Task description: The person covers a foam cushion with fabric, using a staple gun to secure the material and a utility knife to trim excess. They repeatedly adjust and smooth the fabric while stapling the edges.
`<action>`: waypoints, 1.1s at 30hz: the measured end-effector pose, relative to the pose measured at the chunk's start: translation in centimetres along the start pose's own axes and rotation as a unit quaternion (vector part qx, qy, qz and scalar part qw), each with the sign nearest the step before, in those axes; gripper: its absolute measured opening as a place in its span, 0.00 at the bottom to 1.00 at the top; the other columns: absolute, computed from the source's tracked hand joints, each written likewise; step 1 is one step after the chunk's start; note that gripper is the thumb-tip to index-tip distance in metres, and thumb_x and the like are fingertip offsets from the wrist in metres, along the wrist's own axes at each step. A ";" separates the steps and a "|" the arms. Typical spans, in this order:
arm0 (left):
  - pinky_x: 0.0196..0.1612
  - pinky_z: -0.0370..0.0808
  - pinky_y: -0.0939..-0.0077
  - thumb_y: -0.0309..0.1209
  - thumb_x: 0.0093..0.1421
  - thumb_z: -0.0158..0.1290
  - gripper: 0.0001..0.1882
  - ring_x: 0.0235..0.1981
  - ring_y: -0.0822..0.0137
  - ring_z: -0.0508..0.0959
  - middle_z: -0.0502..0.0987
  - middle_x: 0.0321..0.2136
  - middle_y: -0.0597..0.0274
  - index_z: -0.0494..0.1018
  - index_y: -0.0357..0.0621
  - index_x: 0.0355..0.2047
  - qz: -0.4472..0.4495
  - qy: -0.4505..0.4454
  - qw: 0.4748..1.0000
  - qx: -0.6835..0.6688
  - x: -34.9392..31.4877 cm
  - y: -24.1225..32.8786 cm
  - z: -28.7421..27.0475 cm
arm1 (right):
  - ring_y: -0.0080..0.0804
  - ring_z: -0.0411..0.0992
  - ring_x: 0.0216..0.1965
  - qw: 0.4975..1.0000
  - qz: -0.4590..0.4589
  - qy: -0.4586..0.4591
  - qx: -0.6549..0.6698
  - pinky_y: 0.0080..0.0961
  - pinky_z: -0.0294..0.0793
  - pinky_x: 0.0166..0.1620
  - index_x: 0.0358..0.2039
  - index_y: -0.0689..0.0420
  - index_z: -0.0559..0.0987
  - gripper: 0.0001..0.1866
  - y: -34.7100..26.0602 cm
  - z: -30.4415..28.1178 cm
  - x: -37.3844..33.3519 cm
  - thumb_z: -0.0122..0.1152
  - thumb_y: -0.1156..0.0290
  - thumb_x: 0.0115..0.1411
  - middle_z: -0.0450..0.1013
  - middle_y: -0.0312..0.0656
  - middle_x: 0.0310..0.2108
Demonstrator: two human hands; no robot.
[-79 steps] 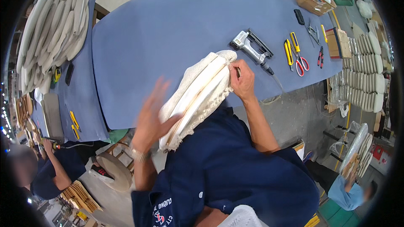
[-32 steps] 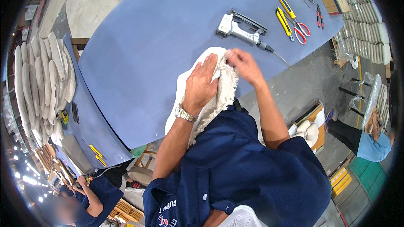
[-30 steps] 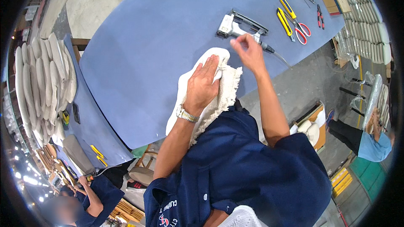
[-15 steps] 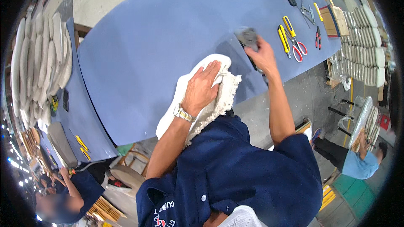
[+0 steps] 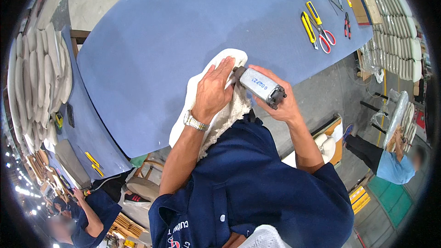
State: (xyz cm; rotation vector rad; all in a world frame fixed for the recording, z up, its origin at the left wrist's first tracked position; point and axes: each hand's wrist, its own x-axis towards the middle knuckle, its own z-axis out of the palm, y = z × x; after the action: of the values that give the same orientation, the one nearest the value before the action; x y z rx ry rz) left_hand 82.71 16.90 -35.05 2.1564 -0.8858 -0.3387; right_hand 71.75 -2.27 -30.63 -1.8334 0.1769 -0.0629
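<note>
A white padded cushion piece (image 5: 183, 103) with a frayed cream fabric edge (image 5: 232, 110) lies at the near edge of the blue table, beside my body. My left hand (image 5: 212, 89) lies flat on it, fingers stretched out toward its far end, a metal watch on the wrist. In my right hand (image 5: 282, 103) is a grey pneumatic staple gun (image 5: 259, 84) with black ends. Its nose points left at the cushion's edge, close to my left fingers. Whether the nose touches the fabric is hard to see.
On the blue table (image 5: 151, 55), yellow cutters (image 5: 308, 30), red-handled scissors (image 5: 327, 41) and small pliers (image 5: 347, 25) lie to the right. Cushion stacks stand at left (image 5: 41, 73) and right (image 5: 397, 36). Other people work at lower left (image 5: 87, 216) and right (image 5: 392, 165).
My right hand has brought the staple gun from the table on the right, leftward and nearer, to the cushion's edge. My left hand stays on the cushion, shifted slightly left in view.
</note>
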 end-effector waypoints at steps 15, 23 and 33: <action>0.68 0.69 0.53 0.17 0.50 0.57 0.38 0.65 0.55 0.73 0.73 0.63 0.51 0.69 0.42 0.65 -0.015 -0.007 1.000 -0.014 0.4 0.2 -0.4 | 0.45 0.75 0.61 0.998 0.050 0.003 -0.028 0.35 0.72 0.62 0.63 0.56 0.75 0.37 -0.2 0.3 0.1 0.69 0.74 0.48 0.76 0.48 0.59; 0.70 0.65 0.55 0.17 0.50 0.56 0.37 0.67 0.56 0.71 0.72 0.64 0.49 0.69 0.39 0.65 -0.032 -0.028 0.998 -0.051 0.4 0.1 -0.3 | 0.41 0.78 0.56 0.992 0.114 -0.039 -0.041 0.31 0.74 0.59 0.63 0.54 0.73 0.38 -2.0 -0.1 1.5 0.69 0.75 0.48 0.77 0.46 0.56; 0.67 0.69 0.52 0.15 0.49 0.57 0.39 0.66 0.51 0.71 0.72 0.64 0.50 0.69 0.42 0.65 -0.022 -0.003 0.997 -0.072 1.1 -0.4 -0.7 | 0.41 0.76 0.56 0.997 0.063 -0.028 -0.046 0.33 0.73 0.61 0.62 0.58 0.73 0.36 -1.4 0.5 1.9 0.65 0.76 0.48 0.75 0.47 0.57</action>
State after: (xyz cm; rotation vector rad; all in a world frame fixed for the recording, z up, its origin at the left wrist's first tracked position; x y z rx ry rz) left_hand 84.06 16.71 -34.85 2.0442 -0.7936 -0.4197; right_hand 73.82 -1.72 -29.53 -1.9098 0.2604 0.0864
